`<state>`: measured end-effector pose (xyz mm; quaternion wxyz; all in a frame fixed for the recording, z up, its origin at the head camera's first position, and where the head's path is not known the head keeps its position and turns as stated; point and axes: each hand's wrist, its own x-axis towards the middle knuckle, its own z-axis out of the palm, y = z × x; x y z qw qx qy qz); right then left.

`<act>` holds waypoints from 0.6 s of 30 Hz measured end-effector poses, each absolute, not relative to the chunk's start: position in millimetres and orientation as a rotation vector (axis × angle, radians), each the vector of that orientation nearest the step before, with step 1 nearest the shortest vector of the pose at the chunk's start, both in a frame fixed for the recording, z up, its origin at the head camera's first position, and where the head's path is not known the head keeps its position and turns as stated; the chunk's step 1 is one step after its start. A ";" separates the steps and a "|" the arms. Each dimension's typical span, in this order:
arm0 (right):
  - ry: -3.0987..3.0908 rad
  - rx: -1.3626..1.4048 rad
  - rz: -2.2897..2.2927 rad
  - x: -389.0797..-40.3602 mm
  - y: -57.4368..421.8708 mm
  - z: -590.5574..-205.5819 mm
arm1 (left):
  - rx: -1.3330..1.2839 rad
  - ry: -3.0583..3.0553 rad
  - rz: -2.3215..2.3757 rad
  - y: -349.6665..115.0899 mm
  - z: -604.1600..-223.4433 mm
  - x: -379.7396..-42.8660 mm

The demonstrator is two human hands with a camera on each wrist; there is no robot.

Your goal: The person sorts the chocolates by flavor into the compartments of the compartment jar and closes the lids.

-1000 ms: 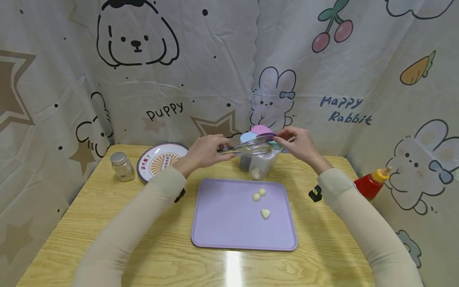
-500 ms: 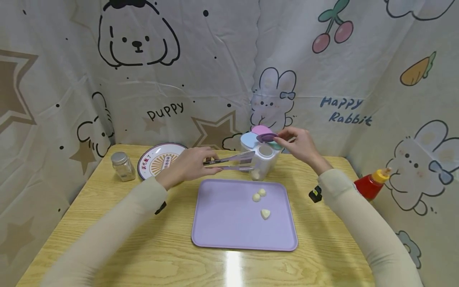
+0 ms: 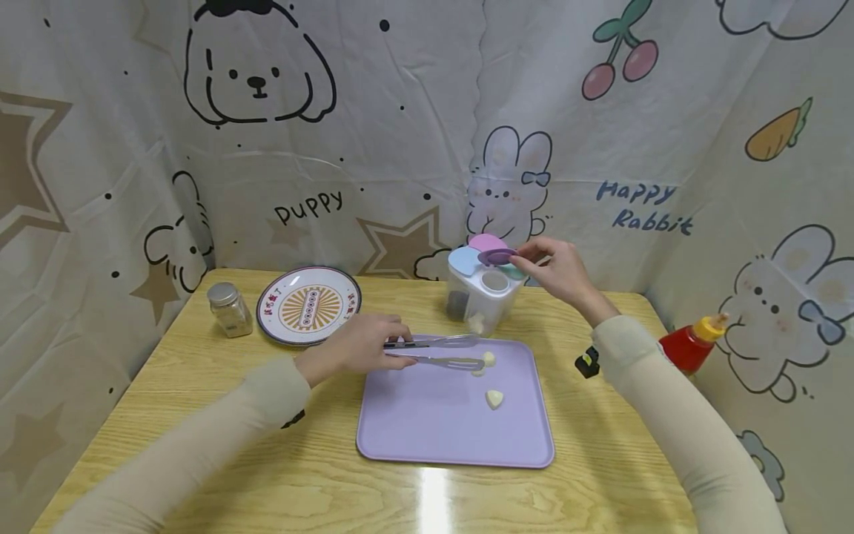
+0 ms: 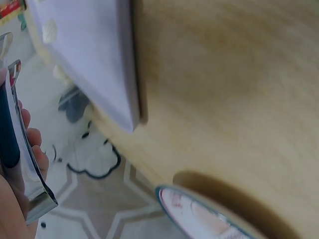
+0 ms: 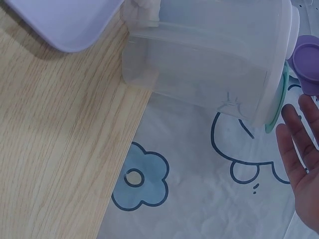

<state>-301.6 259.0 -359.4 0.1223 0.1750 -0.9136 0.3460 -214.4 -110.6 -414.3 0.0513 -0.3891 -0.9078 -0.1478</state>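
Observation:
My left hand (image 3: 363,343) holds metal tongs (image 3: 454,363) above the back of a lilac tray (image 3: 427,430), their two arms apart with nothing between them. Small cream-white pieces, like peeled garlic cloves, lie on the tray: a rounded piece (image 3: 489,359) close to the tong tips, another partly hidden beneath them, and a pointed piece (image 3: 494,399) nearer me. Behind the tray stands a clear divided container (image 3: 494,308) with coloured lids. Its front round opening is uncovered, and whitish pieces show inside. Between thumb and fingers my right hand (image 3: 557,268) pinches the raised purple lid (image 3: 497,256).
A patterned plate (image 3: 309,305) and a glass jar with a metal cap (image 3: 229,310) stand at the back left. On the right is a red squeeze bottle (image 3: 687,346) with a yellow top. Printed cloth (image 3: 400,148) walls off the table's back and sides.
The left hand has drawn the tongs away from the container's opening, leftward and down over the tray. The right hand has stayed at the purple lid. The pieces on the tray have not moved.

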 end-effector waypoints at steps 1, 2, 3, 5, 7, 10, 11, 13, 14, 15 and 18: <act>-2.664 0.509 1.014 -301.7 259.0 -359.4 | -1.201 -2.771 -0.446 -108.7 -416.8 -213.2; -2.661 0.506 1.020 -301.8 258.7 -359.3 | -1.219 -2.778 -0.439 -106.9 -419.7 -212.0; -2.661 0.510 1.018 -301.9 258.8 -359.3 | -1.238 -2.787 -0.445 -104.9 -422.3 -210.7; -2.662 0.513 1.014 -302.3 259.0 -359.7 | -1.269 -2.804 -0.447 -100.8 -426.8 -208.7; -2.663 0.517 1.006 -302.6 259.6 -359.9 | -1.301 -2.810 -0.441 -96.6 -431.1 -207.5; -2.670 0.514 1.001 -302.5 260.1 -359.9 | -1.329 -2.815 -0.426 -90.5 -436.9 -206.2; -2.672 0.511 1.002 -302.5 260.1 -359.8 | -1.340 -2.814 -0.425 -88.4 -438.4 -205.8; -2.676 0.506 1.004 -302.3 260.1 -359.5 | -1.358 -2.810 -0.411 -84.4 -441.4 -205.5; -2.677 0.505 1.005 -302.4 259.9 -359.4 | -1.361 -2.807 -0.405 -82.7 -442.7 -205.5; -2.678 0.504 1.005 -302.4 259.8 -359.2 | -1.365 -2.806 -0.395 -80.9 -444.0 -205.5; -2.674 0.512 1.000 -302.7 259.6 -359.0 | -1.360 -2.798 -0.359 -76.3 -446.2 -205.5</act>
